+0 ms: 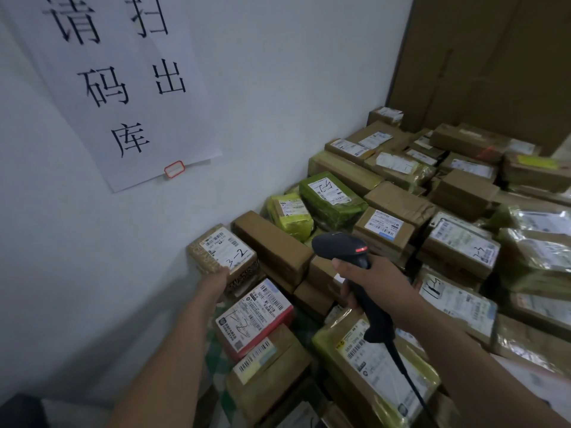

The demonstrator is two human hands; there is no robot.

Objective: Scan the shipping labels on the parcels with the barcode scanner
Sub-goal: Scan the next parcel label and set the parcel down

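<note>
black barcode scanner (355, 273) gripped in the right hand (375, 287) aims left at the small parcel (224, 253), which the left hand (217, 281) props up (label facing the beam).

The left hand (217, 278), at nine o'clock of the barcode scanner (355, 273), is mostly hidden under the small parcel (224, 251) marked 3-2, so its grip cannot be judged. The scanner's cable (414, 390) runs off the bottom edge at five o'clock. Far parcels' labels (463, 149) are too blurred to read (top paper sign (117, 81) is cropped).
</note>
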